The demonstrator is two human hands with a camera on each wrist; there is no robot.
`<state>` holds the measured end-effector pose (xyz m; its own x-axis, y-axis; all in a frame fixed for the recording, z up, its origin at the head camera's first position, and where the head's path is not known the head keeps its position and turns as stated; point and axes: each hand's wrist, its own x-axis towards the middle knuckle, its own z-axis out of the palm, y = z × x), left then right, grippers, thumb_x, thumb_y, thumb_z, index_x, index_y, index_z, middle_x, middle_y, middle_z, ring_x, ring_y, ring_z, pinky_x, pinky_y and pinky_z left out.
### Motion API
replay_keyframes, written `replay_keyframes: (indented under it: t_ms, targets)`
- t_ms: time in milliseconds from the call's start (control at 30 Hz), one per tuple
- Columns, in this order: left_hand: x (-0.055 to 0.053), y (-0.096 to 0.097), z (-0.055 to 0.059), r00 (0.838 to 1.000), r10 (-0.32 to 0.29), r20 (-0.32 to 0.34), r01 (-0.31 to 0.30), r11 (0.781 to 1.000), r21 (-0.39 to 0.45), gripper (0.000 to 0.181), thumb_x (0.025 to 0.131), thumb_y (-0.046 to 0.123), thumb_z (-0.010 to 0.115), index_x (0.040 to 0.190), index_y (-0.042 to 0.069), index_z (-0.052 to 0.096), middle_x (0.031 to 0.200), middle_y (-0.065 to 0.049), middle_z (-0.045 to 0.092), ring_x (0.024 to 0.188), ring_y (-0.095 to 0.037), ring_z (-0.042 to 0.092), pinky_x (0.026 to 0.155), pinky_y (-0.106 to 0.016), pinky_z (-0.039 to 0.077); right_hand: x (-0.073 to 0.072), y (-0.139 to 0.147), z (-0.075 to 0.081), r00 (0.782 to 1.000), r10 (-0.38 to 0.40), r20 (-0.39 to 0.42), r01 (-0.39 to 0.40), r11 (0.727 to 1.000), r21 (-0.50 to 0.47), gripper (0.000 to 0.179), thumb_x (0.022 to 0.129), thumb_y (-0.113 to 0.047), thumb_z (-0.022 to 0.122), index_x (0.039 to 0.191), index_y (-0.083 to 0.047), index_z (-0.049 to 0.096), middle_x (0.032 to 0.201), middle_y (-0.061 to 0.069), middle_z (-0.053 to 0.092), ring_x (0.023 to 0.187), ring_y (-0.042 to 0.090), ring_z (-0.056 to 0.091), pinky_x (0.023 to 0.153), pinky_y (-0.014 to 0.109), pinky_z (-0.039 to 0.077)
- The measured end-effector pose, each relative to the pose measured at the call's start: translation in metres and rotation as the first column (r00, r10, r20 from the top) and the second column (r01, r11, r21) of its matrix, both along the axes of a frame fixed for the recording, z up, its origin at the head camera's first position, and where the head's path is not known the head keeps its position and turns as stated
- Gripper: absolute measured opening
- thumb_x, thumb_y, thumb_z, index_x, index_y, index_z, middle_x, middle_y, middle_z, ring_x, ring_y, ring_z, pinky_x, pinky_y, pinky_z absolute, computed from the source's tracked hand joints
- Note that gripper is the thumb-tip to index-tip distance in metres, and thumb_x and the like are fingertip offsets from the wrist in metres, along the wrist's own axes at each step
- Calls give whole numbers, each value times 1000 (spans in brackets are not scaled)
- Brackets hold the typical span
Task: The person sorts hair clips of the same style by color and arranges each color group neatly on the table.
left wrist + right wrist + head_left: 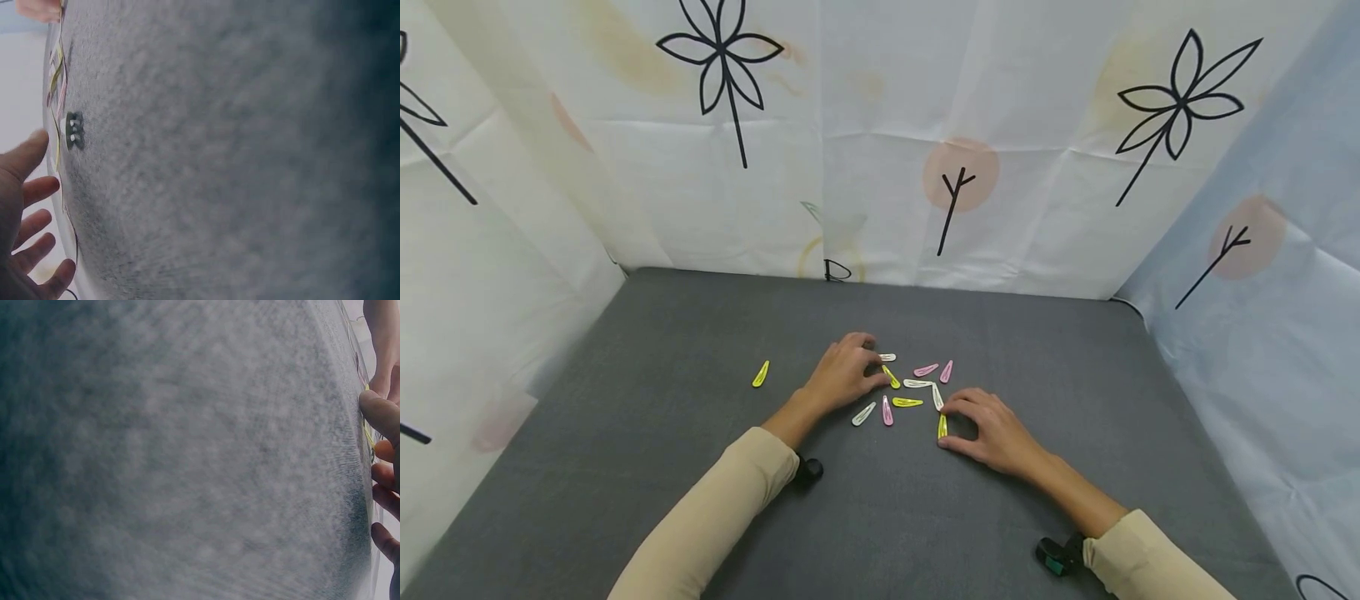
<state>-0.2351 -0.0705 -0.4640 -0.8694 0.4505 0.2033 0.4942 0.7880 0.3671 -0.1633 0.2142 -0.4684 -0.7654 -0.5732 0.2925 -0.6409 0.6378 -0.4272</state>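
Several snap hair clips in yellow, white and pink lie in a loose group on the grey table. My left hand (842, 372) is at the group's left side, thumb and fingers spread apart beside a yellow hair clip (891, 377) and a white hair clip (888, 357). In the left wrist view the fingers of that hand (28, 219) are separated, with nothing between them. My right hand (992, 429) pinches another yellow hair clip (942, 427) end to end between thumb and index finger, at the group's near right. The right wrist view shows this clip (369, 434) between the fingertips.
One yellow clip (761, 373) lies apart on the left. Among the group are pink clips (947, 372), white clips (863, 414) and a sideways yellow clip (907, 402). Patterned white cloth (880, 167) walls off the back and sides of the grey table (700, 333).
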Motion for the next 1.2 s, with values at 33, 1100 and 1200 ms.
replay_keyframes:
  t_ms: [33,1100,1200]
  targets:
    - [1,1,1,1000,-4,-2,4,1000,-8,34,87,38,81,105,9,80,133,-14,62,131,-32,51,99,-54,44,0,0,0,1000,0,-1,0,1000,0,43,79,-34,88,113,-13,74,117,2,66,113,22,61,92,50,47]
    - [1,10,3,997,-55,55,56,998,-19,43,83,33,83,118,9,76,137,-15,58,135,-34,48,101,-55,44,0,0,1,1000,-13,15,12,1000,15,42,80,-35,88,113,-13,74,117,1,66,116,23,60,96,56,46]
    - [0,10,4,996,-70,56,71,997,-25,43,83,32,83,118,9,76,138,-15,58,136,-34,46,101,-55,43,1,0,2,1000,-14,14,14,1000,21,42,80,-36,87,113,-13,74,117,1,66,116,23,60,95,55,46]
